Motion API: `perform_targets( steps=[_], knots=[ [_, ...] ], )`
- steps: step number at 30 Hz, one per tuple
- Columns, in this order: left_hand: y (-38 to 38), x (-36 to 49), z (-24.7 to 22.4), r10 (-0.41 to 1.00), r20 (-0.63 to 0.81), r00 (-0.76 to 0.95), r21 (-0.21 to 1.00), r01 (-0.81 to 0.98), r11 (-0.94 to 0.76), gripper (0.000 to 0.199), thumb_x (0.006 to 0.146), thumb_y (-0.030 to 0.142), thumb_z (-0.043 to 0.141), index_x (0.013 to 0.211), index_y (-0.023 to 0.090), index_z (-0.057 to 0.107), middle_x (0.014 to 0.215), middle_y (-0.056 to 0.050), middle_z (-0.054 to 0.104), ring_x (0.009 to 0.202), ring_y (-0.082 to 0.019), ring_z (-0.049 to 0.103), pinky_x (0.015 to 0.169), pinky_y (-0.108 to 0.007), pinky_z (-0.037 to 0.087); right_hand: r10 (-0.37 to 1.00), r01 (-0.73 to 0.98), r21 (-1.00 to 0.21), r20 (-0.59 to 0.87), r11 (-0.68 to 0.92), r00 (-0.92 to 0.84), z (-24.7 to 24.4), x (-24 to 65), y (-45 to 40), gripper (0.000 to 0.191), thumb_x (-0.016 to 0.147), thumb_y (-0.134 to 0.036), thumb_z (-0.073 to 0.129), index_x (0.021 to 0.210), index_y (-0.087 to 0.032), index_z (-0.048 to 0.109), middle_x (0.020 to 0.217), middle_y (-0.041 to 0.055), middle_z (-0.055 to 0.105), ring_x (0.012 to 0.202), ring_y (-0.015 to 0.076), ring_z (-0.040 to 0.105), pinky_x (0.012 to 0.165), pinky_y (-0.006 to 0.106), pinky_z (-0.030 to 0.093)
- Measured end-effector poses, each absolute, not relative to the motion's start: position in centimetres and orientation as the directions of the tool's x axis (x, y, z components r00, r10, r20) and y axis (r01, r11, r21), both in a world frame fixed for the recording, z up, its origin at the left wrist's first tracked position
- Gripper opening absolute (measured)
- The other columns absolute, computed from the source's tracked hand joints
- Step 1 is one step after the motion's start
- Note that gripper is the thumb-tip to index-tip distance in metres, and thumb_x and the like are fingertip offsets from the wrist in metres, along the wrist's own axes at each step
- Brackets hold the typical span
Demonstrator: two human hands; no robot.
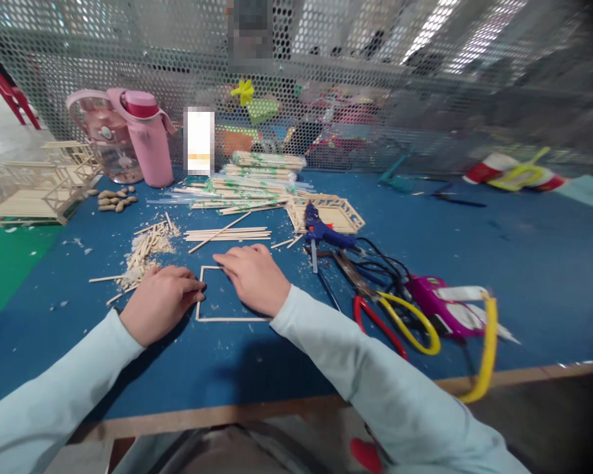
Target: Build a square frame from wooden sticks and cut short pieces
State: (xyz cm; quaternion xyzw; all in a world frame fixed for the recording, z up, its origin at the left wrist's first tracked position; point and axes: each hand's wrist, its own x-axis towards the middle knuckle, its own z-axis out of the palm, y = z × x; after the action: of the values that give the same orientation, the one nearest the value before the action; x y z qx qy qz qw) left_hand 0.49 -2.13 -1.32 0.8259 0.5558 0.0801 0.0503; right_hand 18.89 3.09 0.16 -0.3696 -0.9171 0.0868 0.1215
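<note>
Thin wooden sticks form a rectangular frame [232,320] flat on the blue table, its right part hidden under my right arm. The fingertips of my left hand [161,299] close on the short left stick of this frame. My right hand [254,276] lies over the far side, thumb and index finger at the far stick [211,267] near the corner. Just beyond my hands are loose wooden sticks [227,234], one crossing the others. A heap of short cut pieces [151,250] sits beyond my left hand.
Right of my hands lie a blue glue gun [326,232], scissors [415,326] with red and yellow handles, and a purple device [437,303] with cables. Behind are bagged stick bundles [257,187], a small stick structure [343,214], a pink bottle [151,141] and stick models [29,191].
</note>
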Motion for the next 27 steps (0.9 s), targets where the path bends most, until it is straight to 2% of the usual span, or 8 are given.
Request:
perform_targets(
  steps=[2,6,11,15,27],
  knots=[
    [-2.2,0.4,-1.3,0.918,0.091,0.385,0.178,0.901,-0.396,0.025,0.086,0.033,0.047,0.096,0.024,0.069,0.091,-0.004,0.068,0.084,-0.021,0.06,0.07,-0.033,0.04,0.675,0.623,-0.271,0.194,0.734,-0.711,0.5,19.1,1.7,0.023,0.086,-0.026,0.048,0.102,-0.018,0.062,0.092,0.0056,0.063,0.085,0.0175,0.05,0.076,0.033,0.024],
    [-2.3,0.0,-1.1,0.898,0.14,0.418,0.199,0.876,-0.439,0.025,0.087,0.029,0.046,0.1,0.027,0.067,0.089,-0.003,0.069,0.082,-0.019,0.059,0.073,-0.032,0.039,0.622,0.563,-0.311,0.137,0.766,-0.771,0.1,19.1,-0.6,0.02,0.08,-0.035,0.057,0.088,-0.019,0.066,0.082,0.0036,0.062,0.08,0.0172,0.048,0.075,0.032,0.025],
    [-2.4,-0.4,-0.8,0.872,0.126,0.474,0.209,0.846,-0.49,0.021,0.085,0.031,0.049,0.092,0.03,0.069,0.083,-0.001,0.068,0.078,-0.018,0.054,0.071,-0.031,0.036,0.604,0.551,-0.29,0.137,0.782,-0.785,-1.0,18.7,-1.1,0.013,0.078,-0.027,0.056,0.079,-0.019,0.067,0.077,0.0032,0.061,0.075,0.016,0.045,0.073,0.033,0.023],
    [-2.3,-0.3,-0.7,0.876,0.088,0.475,0.21,0.851,-0.482,0.019,0.083,0.034,0.052,0.085,0.029,0.07,0.083,-0.001,0.067,0.079,-0.018,0.054,0.073,-0.032,0.035,0.611,0.562,-0.282,0.13,0.778,-0.78,-1.3,18.5,-1.0,0.017,0.08,-0.024,0.053,0.071,-0.019,0.066,0.072,0.002,0.061,0.071,0.0146,0.044,0.073,0.033,0.022],
    [-2.4,0.1,-0.9,0.898,0.077,0.434,0.267,0.858,-0.438,0.02,0.082,0.032,0.054,0.072,0.023,0.069,0.079,-0.002,0.066,0.074,-0.015,0.054,0.071,-0.029,0.036,0.636,0.584,-0.321,0.082,0.745,-0.767,-1.4,18.3,-1.2,0.021,0.082,-0.022,0.051,0.069,-0.018,0.067,0.071,0.0028,0.062,0.07,0.0142,0.044,0.073,0.034,0.021]
  ],
)
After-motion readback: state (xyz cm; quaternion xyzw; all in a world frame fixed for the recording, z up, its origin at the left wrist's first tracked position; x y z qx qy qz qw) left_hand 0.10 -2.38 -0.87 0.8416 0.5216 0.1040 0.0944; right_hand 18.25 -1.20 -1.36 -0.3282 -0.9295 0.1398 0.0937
